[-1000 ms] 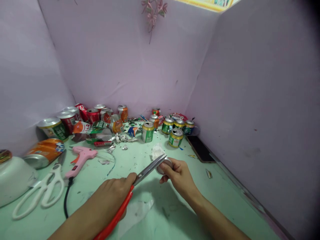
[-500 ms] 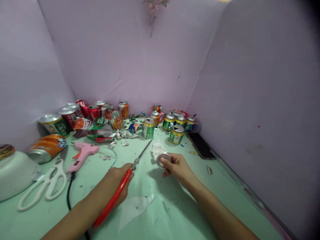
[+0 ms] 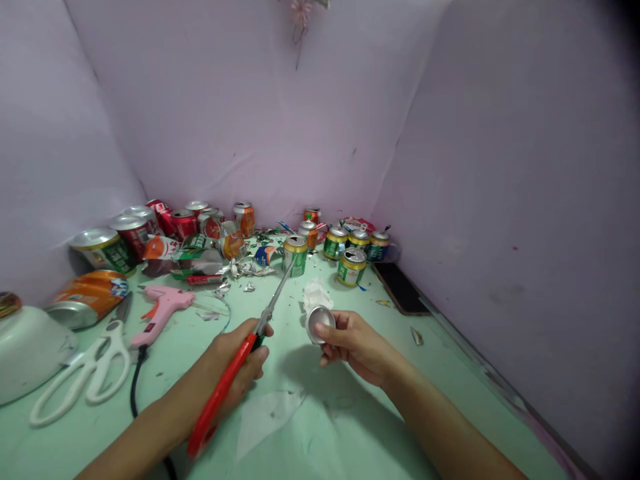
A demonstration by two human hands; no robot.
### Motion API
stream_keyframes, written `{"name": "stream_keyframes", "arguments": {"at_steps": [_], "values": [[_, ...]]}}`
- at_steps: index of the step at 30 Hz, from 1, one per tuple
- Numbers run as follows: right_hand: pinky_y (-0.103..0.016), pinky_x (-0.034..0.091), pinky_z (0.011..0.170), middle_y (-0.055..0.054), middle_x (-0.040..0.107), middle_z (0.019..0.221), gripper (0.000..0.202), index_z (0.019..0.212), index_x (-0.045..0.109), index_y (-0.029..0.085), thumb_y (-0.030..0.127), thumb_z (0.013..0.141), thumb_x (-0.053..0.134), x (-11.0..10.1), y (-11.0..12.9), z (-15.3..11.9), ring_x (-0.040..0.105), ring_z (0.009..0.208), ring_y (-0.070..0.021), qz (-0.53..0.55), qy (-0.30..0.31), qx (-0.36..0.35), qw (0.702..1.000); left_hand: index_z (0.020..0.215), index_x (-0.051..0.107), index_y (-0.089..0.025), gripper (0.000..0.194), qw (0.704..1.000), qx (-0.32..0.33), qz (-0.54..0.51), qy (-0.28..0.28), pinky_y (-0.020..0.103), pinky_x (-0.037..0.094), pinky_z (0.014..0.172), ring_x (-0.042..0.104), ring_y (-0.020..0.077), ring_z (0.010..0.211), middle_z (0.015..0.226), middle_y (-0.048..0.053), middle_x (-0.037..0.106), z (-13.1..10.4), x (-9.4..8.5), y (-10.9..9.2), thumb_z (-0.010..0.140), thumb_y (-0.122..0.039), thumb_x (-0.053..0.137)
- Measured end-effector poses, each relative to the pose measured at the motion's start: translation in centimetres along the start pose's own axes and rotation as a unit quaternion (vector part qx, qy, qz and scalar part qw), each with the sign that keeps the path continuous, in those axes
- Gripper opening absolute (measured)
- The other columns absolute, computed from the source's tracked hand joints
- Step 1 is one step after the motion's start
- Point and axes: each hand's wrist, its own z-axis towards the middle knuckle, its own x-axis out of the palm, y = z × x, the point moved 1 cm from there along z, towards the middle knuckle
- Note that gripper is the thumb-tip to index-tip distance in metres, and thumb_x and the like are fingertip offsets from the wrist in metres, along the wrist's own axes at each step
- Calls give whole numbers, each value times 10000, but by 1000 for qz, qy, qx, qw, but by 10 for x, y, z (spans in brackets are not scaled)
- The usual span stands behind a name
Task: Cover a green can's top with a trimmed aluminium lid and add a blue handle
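Note:
My left hand [image 3: 245,353] is closed around red-handled tin snips [image 3: 220,393], whose long narrow blades point up and away. The blade tips appear in front of a green and yellow drink can [image 3: 295,256] standing farther back. With thumb and fingers, my right hand [image 3: 353,340] grips a cut-off can bottom [image 3: 319,324], a small round silver piece with its hollow side turned towards me. Just behind this piece lies a ragged white patch [image 3: 317,293] on the green tabletop [image 3: 360,413]. A gap separates the snips from the can bottom.
At left are white scissors [image 3: 100,370], a pink glue gun [image 3: 163,313] with a black cord, an orange can [image 3: 90,297] and a white bowl [image 3: 30,350]. Several cans and metal scraps [image 3: 247,268] line the back. A phone [image 3: 400,288] lies by the right wall.
The can bottom has tilted so its hollow inside shows, and it has shifted slightly left and nearer. My left hand has turned the snips slightly more upright, their tips moving left.

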Motion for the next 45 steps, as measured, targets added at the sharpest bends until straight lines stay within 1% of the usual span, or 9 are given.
{"name": "stream_keyframes", "arguments": {"at_steps": [9, 15, 18, 22, 24, 27, 30, 33, 45], "values": [[-217, 502, 485, 61, 472, 516, 352, 644, 567, 130, 389, 559, 790, 5, -1, -3, 411, 444, -43, 24, 17, 15, 999, 973, 469, -210, 246, 994, 20, 103, -24, 243, 392, 514, 516, 145, 502, 559, -33, 541, -1, 8, -1, 850, -370, 328], [-213, 493, 496, 62, 475, 522, 336, 651, 559, 137, 365, 568, 790, 9, -3, -5, 423, 449, -45, 45, 32, 12, 998, 1046, 521, -187, 320, 930, -109, 350, -28, 350, 406, 586, 652, 310, 738, 765, 110, 683, 4, -1, -1, 851, -317, 302], [-214, 493, 499, 63, 469, 520, 318, 652, 558, 138, 351, 582, 784, 9, -4, -5, 416, 451, -46, 48, 26, 2, 998, 1086, 529, -190, 345, 916, -113, 385, 9, 364, 418, 595, 660, 328, 769, 815, 129, 697, 4, 1, -2, 831, -322, 339], [-219, 500, 519, 61, 469, 534, 301, 652, 568, 137, 331, 580, 786, 11, -6, -4, 416, 471, -50, 62, 16, -3, 998, 1118, 551, -201, 383, 923, -92, 373, 17, 406, 441, 634, 651, 345, 804, 869, 130, 700, -1, 5, -2, 769, -326, 455], [-224, 506, 540, 57, 486, 560, 294, 661, 577, 138, 309, 564, 796, 13, -8, -5, 435, 490, -55, 77, 9, -1, 997, 1084, 575, -198, 342, 942, -57, 327, -52, 390, 448, 669, 649, 301, 804, 884, 110, 697, -4, 4, -4, 785, -287, 435], [-237, 518, 605, 44, 528, 618, 274, 703, 603, 137, 250, 556, 804, 19, -13, -6, 495, 551, -71, 113, 17, 5, 993, 872, 619, -210, 207, 979, 9, 156, -133, 282, 457, 656, 630, 182, 719, 803, 30, 685, -9, 4, -10, 801, -258, 431], [-244, 520, 659, 27, 570, 663, 263, 728, 620, 130, 183, 548, 804, 24, -17, -7, 542, 606, -84, 160, 24, 17, 987, 698, 599, -203, 145, 996, 15, -15, -84, 217, 434, 541, 567, 124, 581, 625, -25, 618, -11, 11, -18, 766, -274, 492], [-223, 513, 657, 22, 593, 666, 252, 720, 629, 121, 156, 542, 804, 28, -21, -7, 566, 614, -83, 201, 22, 38, 979, 682, 592, -189, 125, 993, 4, -93, -68, 202, 404, 493, 505, 101, 525, 567, -41, 561, -12, 18, -23, 740, -266, 512], [-181, 474, 597, -4, 635, 683, 284, 739, 610, 109, 103, 521, 792, 39, -29, -10, 578, 570, -70, 234, 12, 61, 970, 667, 589, -182, 152, 985, 84, 58, -141, 221, 369, 500, 488, 99, 513, 599, -12, 552, -18, 32, -21, 774, -197, 483]]}}
